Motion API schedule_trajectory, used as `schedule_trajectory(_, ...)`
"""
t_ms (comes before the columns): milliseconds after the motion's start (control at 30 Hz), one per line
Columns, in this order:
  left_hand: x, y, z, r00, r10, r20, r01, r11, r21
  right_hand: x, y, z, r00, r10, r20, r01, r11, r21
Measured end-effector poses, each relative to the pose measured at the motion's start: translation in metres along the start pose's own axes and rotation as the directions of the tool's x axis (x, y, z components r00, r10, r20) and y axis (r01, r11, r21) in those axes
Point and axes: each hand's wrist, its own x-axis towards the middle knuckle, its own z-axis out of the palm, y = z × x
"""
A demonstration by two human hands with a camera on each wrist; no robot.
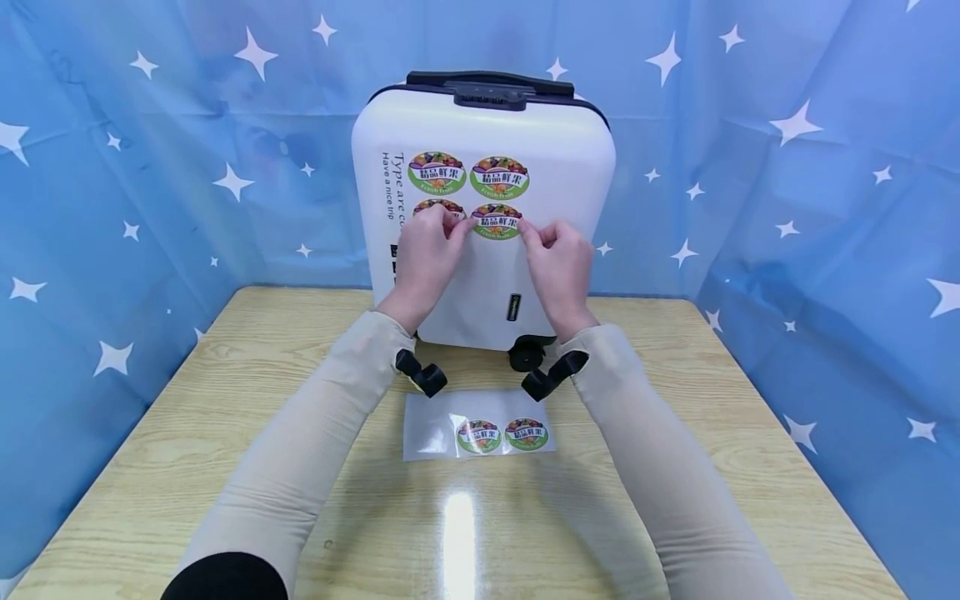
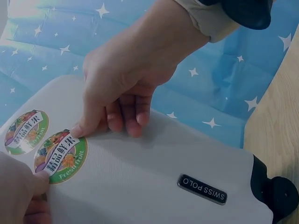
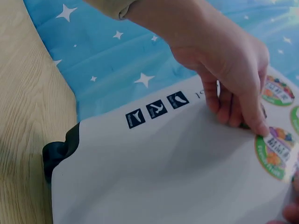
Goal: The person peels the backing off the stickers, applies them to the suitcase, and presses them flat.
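Observation:
A white hard-shell suitcase (image 1: 468, 312) stands upright on the table. My left hand (image 1: 427, 254) pinches the left edge of an oval fruit sticker (image 1: 497, 225) lying against the suitcase front. At its right edge, my right hand (image 1: 561, 262) pinches the same sticker, thumb tip right at the rim in the left wrist view. Two like stickers, an upper left one (image 1: 437, 173) and an upper right one (image 1: 499, 177), sit above in a row. Another sticker (image 1: 435, 205) is partly hidden behind my left fingers.
A clear sticker sheet (image 1: 431, 429) with two oval stickers lies on the wooden table (image 1: 360, 508) before the suitcase. A black wheel (image 1: 527, 354) shows below the case. Blue star-patterned cloth (image 1: 300, 125) hangs behind and at both sides.

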Motion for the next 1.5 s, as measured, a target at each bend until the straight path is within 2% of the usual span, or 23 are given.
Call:
schedule_trajectory(333,-0.003,-0.001,0.000,1.000,0.006,0.012,-0.006,1.000,-0.008,-0.002,0.002,0.000,0.999,0.007,0.035,-0.007,1.000,0.002)
schedule_trajectory(533,0.000,0.002,0.000,0.999,0.041,0.017,-0.041,0.999,0.016,-0.002,-0.003,0.000,0.993,0.029,0.111,-0.025,0.999,-0.038)
schedule_trajectory(667,0.006,0.010,-0.002,0.998,0.061,0.015,-0.062,0.997,0.052,0.004,-0.011,-0.001,0.988,0.053,0.147,-0.046,0.998,-0.047)
schedule_trajectory(867,0.013,0.020,-0.003,0.998,0.037,0.059,-0.040,0.997,0.062,0.011,-0.020,-0.003,0.975,0.099,0.198,-0.091,0.995,-0.051)
schedule_trajectory(1033,0.014,0.021,-0.001,0.997,0.011,0.072,-0.016,0.998,0.069,0.011,-0.023,-0.002,0.971,0.108,0.211,-0.104,0.994,-0.031)
schedule_trajectory(1233,0.012,0.019,0.003,0.997,0.006,0.080,-0.010,0.999,0.049,0.008,-0.022,0.002,0.972,0.100,0.211,-0.091,0.994,-0.054)
schedule_trajectory(1500,0.005,0.017,0.009,0.997,0.019,0.074,-0.027,0.993,0.115,0.001,-0.015,0.009,0.964,0.113,0.239,-0.096,0.992,-0.083)
